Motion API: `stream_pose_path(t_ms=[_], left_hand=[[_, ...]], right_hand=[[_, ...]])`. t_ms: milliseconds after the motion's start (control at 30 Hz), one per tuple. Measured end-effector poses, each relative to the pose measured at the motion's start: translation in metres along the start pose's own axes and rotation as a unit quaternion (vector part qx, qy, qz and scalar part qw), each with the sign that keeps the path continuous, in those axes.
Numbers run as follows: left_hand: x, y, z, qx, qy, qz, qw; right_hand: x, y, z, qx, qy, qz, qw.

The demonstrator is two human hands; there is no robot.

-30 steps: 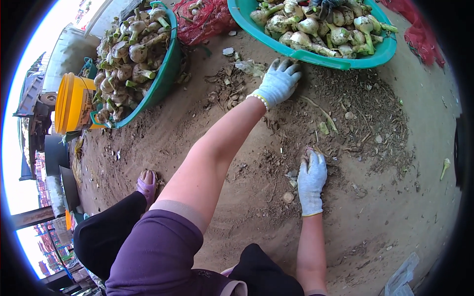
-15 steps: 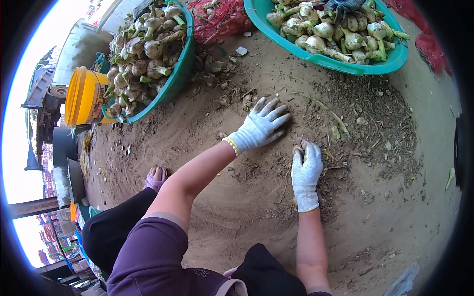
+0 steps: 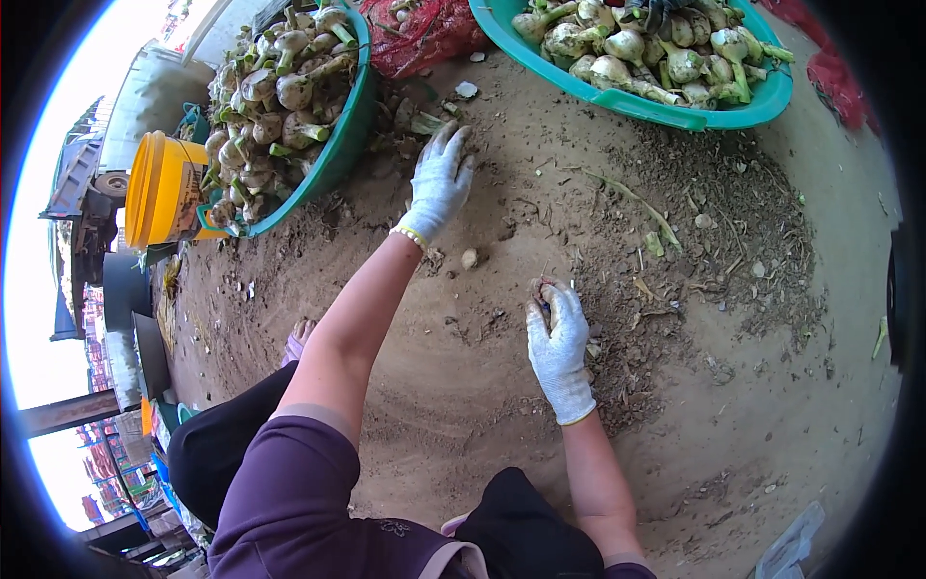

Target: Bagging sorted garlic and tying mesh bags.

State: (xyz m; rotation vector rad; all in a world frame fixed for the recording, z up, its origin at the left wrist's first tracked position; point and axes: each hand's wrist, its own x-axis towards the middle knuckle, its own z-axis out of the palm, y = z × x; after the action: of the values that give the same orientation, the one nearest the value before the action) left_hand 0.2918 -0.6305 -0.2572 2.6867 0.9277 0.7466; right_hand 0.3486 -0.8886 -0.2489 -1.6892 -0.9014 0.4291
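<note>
Facing dirt (image 3: 434,386) w/ palm hidden, L hand (image 3: 441,188) grip spread, R hand (image 3: 559,347) grip half-curled, can't tell if holding

Produce yard on bare dirt ground (image 3: 444,376): green basin (image 3: 358,121) heaped with garlic bulbs (image 3: 294,92), red mesh sack (image 3: 424,41) and yellow bucket (image 3: 172,188) beside it.

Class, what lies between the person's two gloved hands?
The head view shows a small, round, pale lump on the dirt ground between the left hand and right hand.
</note>
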Motion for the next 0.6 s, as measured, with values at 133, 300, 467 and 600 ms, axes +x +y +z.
stream_pose_path(t_ms=[133, 300, 467, 600], left_hand=[[-0.025, 0.019, 0.039, 0.058, -0.026, -0.032, 0.997], [-0.088, 0.080, 0.002, -0.142, -0.059, 0.003, 0.988], [-0.128, 0.012, -0.012, 0.084, -0.025, -0.029, 0.996], [-0.096, 0.025, -0.023, 0.107, 0.033, -0.077, 0.991]], right_hand=[[-0.024, -0.001, -0.007, 0.005, 0.045, 0.012, 0.999], [-0.065, -0.007, -0.038, -0.003, 0.067, 0.037, 0.997], [-0.095, -0.002, -0.026, -0.093, 0.039, -0.001, 0.995], [-0.113, -0.001, -0.029, -0.120, -0.019, -0.044, 0.992]])
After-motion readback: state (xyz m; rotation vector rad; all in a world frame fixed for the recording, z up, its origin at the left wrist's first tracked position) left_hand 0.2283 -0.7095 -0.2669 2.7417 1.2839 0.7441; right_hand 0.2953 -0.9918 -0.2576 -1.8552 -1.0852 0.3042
